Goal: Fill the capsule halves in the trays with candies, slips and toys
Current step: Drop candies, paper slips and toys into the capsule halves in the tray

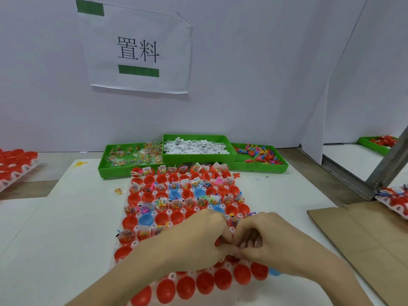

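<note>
A white tray [136, 229] holds rows of red and blue capsule halves [147, 219]. Many far halves carry candy packets, slips and small toys; the near rows of red halves [222, 281] look empty. My left hand [194, 237] and my right hand [267, 237] meet over the tray's middle, fingers curled together and pinching something small that I cannot make out. Behind the tray stand three green bins: candy packets [132, 157], paper slips [196, 146], coloured toys [258, 154].
Another tray of red halves [13, 164] lies at the far left. Flat cardboard [357, 235] lies at the right, with a filled tray [395, 197] beyond it. A loose candy packet [119, 191] lies left of the tray. A paper sign [139, 49] hangs on the wall.
</note>
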Motion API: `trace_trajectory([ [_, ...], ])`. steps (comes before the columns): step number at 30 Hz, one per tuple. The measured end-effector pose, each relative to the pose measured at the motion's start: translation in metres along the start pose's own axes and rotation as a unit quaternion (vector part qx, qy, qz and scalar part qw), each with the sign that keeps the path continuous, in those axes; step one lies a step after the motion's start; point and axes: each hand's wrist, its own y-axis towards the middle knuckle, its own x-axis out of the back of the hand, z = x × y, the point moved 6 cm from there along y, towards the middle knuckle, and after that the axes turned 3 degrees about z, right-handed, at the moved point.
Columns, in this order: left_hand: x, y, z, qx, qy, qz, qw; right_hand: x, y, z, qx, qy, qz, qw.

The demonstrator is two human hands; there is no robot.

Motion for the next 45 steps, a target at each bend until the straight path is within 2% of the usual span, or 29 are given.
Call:
trace_trajectory([
  [1,0.003,-0.002,-0.001,-0.026,-0.019,-0.004,0.999,0.004,0.0,0.0,0.0,0.005,0.003,1.0],
  [6,0.014,-0.004,0.003,-0.044,-0.013,-0.026,0.999,0.034,0.007,0.007,0.034,0.01,0.017,0.999],
  [10,0.025,-0.006,0.008,-0.053,-0.024,-0.031,0.998,0.057,0.028,0.02,0.085,0.069,0.026,0.994],
  [14,0.041,-0.008,0.022,-0.038,-0.03,-0.05,0.998,0.064,0.067,0.032,0.119,0.156,0.0,0.98],
  [20,0.062,-0.01,0.061,0.021,-0.039,-0.089,0.995,0.037,0.104,0.017,0.118,0.307,-0.102,0.939],
  [26,0.088,-0.017,0.117,0.091,-0.077,-0.16,0.98,0.027,0.104,0.003,0.127,0.304,-0.165,0.93],
  [29,0.114,-0.025,0.16,0.141,-0.072,-0.257,0.953,0.03,0.104,0.004,0.131,0.301,-0.19,0.925],
  [32,0.14,-0.024,0.213,0.233,0.011,-0.32,0.918,0.03,0.103,0.005,0.135,0.288,-0.202,0.926],
  [35,0.156,-0.019,0.255,0.301,0.081,-0.295,0.903,0.03,0.103,0.005,0.134,0.281,-0.212,0.926],
  [40,0.155,-0.014,0.294,0.358,0.159,-0.169,0.905,0.034,0.1,0.0,0.121,0.274,-0.227,0.927],
  [45,0.153,-0.015,0.297,0.331,0.154,-0.213,0.906,0.039,0.098,-0.003,0.114,0.268,-0.243,0.925],
])
